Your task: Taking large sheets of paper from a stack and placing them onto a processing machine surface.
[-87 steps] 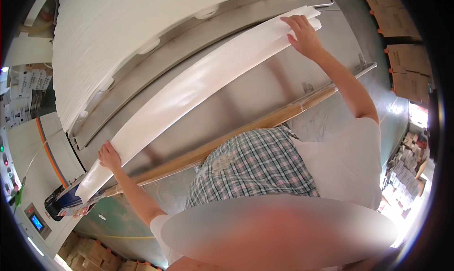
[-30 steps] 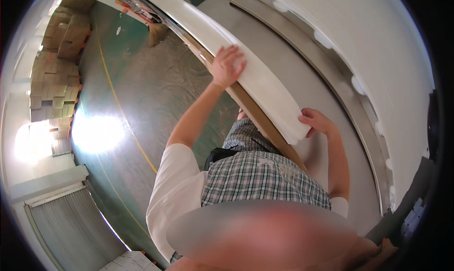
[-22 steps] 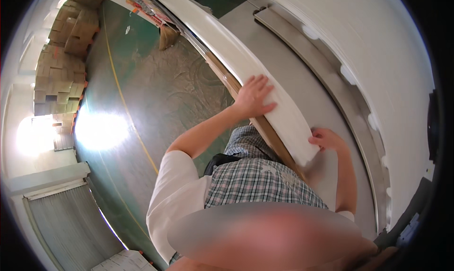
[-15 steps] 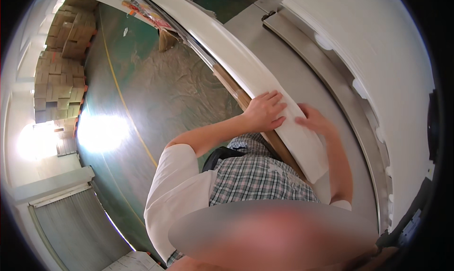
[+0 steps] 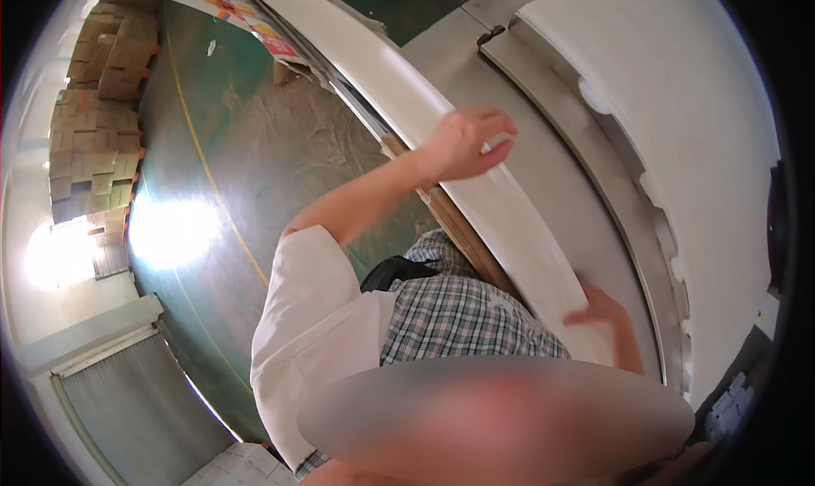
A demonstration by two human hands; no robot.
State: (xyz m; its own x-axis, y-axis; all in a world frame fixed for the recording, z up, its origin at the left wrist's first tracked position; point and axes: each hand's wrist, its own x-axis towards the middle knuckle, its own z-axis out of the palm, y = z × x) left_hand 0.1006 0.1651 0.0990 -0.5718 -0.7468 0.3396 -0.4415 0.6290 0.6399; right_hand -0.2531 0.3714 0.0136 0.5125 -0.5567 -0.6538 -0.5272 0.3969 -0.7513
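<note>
A long, smooth white strip or roll [image 5: 501, 210] runs diagonally from the upper left down to the lower right in front of me. My left hand [image 5: 469, 146] is over its middle, with the fingers curled in. A small white bit shows between thumb and fingers, too little to name. Lower down, my right hand [image 5: 601, 309] is at the strip's right edge near its close end, fingertips over the white surface. Motion blurs this hand, so its grip is unclear. Brown cardboard-like edging [image 5: 463, 235] lies along the strip's left side, beside my body.
A grey surface [image 5: 543, 163] lies right of the strip, bounded by a curved metal rail [image 5: 586, 142]. Beyond stands a large white stack or panel [image 5: 679, 146]. Left are a green floor with a yellow line [image 5: 197, 138], brown sheeting [image 5: 289, 146] and stacked cartons [image 5: 93, 138].
My left hand has lifted and moved up along the strip, its fingers going from spread flat to curled. My right hand has slid down toward the strip's near end.
</note>
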